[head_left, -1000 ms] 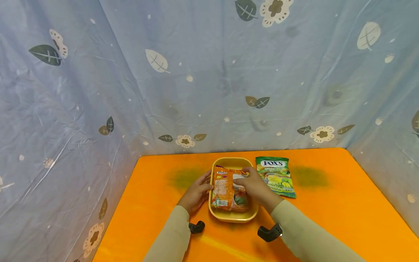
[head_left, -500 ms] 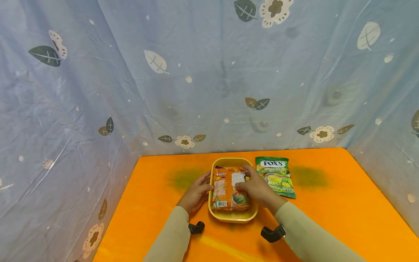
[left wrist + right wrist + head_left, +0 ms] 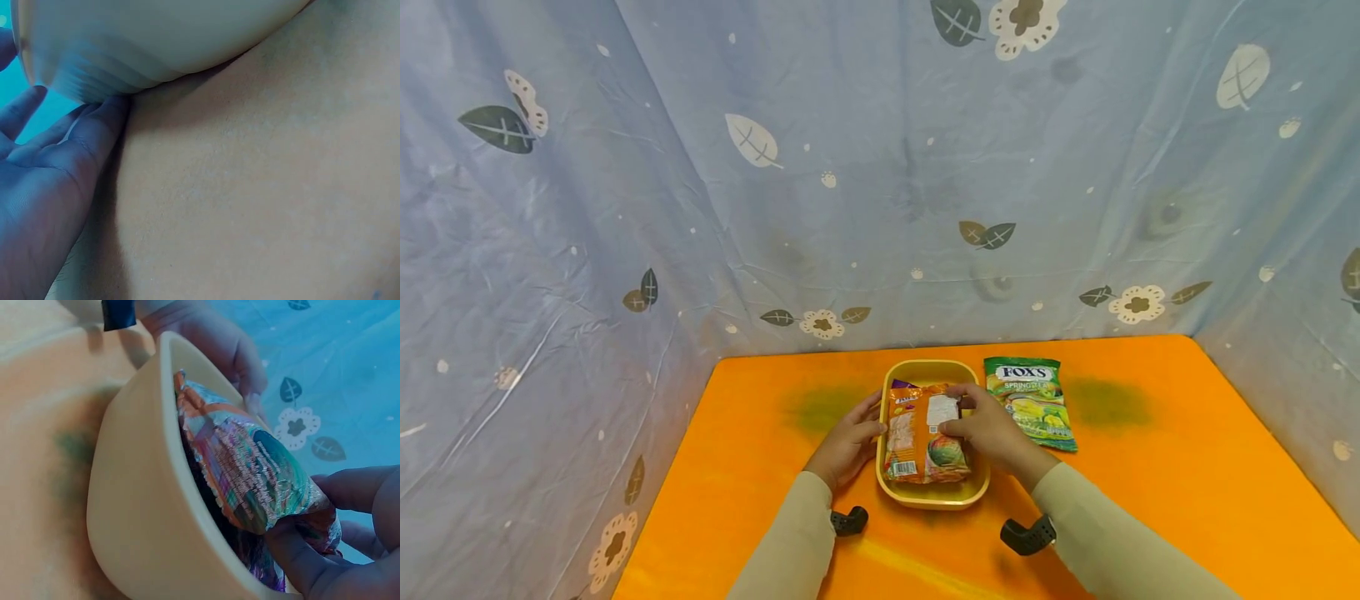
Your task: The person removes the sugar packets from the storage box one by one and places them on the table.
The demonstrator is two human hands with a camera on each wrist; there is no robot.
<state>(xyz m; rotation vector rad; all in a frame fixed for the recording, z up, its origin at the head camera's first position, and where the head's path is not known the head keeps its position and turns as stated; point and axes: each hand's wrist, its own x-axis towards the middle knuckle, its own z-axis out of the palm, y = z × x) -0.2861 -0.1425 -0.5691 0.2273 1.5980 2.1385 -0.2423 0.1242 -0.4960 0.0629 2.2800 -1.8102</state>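
An orange Fox's candy bag (image 3: 917, 446) lies inside a pale yellow plastic tub (image 3: 934, 503). My right hand (image 3: 992, 429) pinches the bag's right edge; in the right wrist view the thumb and fingers (image 3: 359, 487) press into the wrapper. A purple packet (image 3: 902, 384) shows a little beneath the orange bag, mostly hidden. At the tub's left side my left hand (image 3: 847, 446) holds the wall, the thumb at the rim and the other fingers along the outside. The left wrist view has those fingers (image 3: 100, 128) against the tub's outer wall.
A green Fox's candy bag (image 3: 1032, 404) lies flat on the orange table cover (image 3: 760, 492), just right of the tub. A patterned blue curtain (image 3: 850, 208) hangs behind the table and at both sides.
My right hand has drawn back from over the orange bag to its right edge, uncovering the white label. The bag has shifted slightly in the tub. My left hand stays put.
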